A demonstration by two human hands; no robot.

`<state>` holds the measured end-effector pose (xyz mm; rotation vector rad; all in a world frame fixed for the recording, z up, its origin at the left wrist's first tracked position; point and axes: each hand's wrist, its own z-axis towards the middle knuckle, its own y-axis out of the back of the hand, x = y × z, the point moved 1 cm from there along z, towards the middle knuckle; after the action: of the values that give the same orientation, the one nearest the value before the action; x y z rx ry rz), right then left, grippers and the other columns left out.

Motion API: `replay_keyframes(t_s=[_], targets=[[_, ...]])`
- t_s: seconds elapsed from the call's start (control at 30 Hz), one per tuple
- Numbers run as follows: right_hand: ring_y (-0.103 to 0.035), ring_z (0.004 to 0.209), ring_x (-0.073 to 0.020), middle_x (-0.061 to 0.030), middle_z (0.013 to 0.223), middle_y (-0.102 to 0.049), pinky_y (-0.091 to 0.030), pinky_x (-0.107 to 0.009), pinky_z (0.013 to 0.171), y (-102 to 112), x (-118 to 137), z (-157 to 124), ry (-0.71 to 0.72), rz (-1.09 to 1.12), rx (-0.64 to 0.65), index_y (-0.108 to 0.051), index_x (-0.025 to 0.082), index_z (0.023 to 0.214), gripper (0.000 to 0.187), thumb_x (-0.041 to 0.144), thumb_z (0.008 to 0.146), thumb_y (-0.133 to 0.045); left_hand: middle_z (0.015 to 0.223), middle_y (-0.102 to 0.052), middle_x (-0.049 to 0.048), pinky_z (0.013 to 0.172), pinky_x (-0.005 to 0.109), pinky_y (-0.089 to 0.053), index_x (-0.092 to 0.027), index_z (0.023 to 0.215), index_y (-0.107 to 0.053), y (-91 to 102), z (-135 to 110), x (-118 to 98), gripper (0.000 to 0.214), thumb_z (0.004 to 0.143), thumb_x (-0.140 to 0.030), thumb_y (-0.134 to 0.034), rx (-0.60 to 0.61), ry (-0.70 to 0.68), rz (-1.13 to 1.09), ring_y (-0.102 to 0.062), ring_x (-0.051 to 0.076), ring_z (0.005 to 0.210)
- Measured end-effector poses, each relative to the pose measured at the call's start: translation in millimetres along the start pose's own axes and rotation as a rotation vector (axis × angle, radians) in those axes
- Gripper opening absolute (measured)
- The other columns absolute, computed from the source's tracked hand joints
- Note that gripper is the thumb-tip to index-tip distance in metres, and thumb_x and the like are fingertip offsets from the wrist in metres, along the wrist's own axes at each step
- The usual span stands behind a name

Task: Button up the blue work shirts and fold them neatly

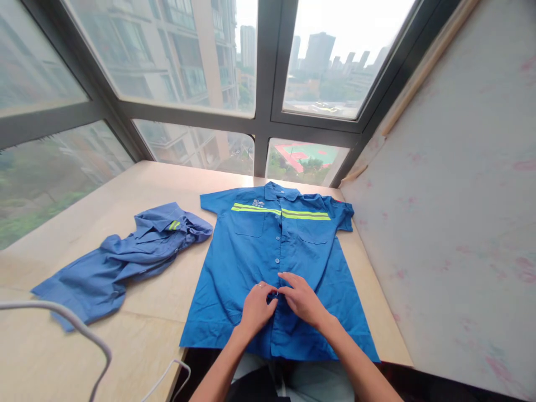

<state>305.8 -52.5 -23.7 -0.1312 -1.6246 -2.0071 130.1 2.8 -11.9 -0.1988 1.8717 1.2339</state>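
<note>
A blue short-sleeved work shirt (247, 251) lies front up, its collar toward the window and its hem at the table's near edge. Yellow-green reflective stripes cross its chest, and several buttons run down the placket. My left hand (258, 304) pinches the placket low on the shirt, thumb and fingers drawn together. Right beside it, my right hand (304, 298) has thumb and index finger closed at the same spot, its other fingers curved over the cloth. A small button seems to lie between the fingertips, mostly hidden.
A second blue shirt (142, 251) lies crumpled at the left of the wooden table (142, 329). A grey cable (79, 324) loops over the table's near left. Windows (188, 50) rise behind, and a papered wall (452, 195) borders the right.
</note>
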Motion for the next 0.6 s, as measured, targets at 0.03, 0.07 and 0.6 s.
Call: replay_keyframes(t_s=[0.03,0.07,0.6], targets=[[-0.055,0.124,-0.0262,-0.0107,0.134,-0.06,-0.048,-0.046,0.102,0,-1,-1,0.007,-0.002,-0.026,-0.071,0.024,0.107,0.037,0.003,0.082,-0.053,0.103,-0.068,0.0058,0.085,0.033,-0.045,-0.021,0.101,-0.07,-2.2,0,-1,0.023,0.082,-0.019,-0.057,-0.014,-0.006,0.02,-0.06,0.02,0.091],[-0.058,0.12,-0.0253,-0.0101,0.13,-0.063,-0.05,-0.045,0.1,1,-2,-2,0.015,-0.003,-0.051,-0.071,0.024,0.107,0.035,0.005,0.084,-0.054,0.103,-0.068,0.0059,0.086,0.033,-0.045,-0.021,0.102,-0.071,-4.1,0,-2,0.023,0.083,-0.02,-0.057,-0.029,-0.006,0.036,-0.06,0.021,0.093],[-0.065,0.097,-0.0189,-0.0098,0.11,-0.068,-0.055,-0.031,0.083,-14,-2,-18,0.015,0.07,-0.181,-0.068,0.024,0.119,0.03,0.018,0.097,-0.049,0.094,-0.067,0.0047,0.086,0.031,-0.044,-0.021,0.097,-0.069,-9.3,3,0,0.018,0.087,-0.024,-0.055,-0.086,0.003,0.074,-0.06,0.019,0.092]])
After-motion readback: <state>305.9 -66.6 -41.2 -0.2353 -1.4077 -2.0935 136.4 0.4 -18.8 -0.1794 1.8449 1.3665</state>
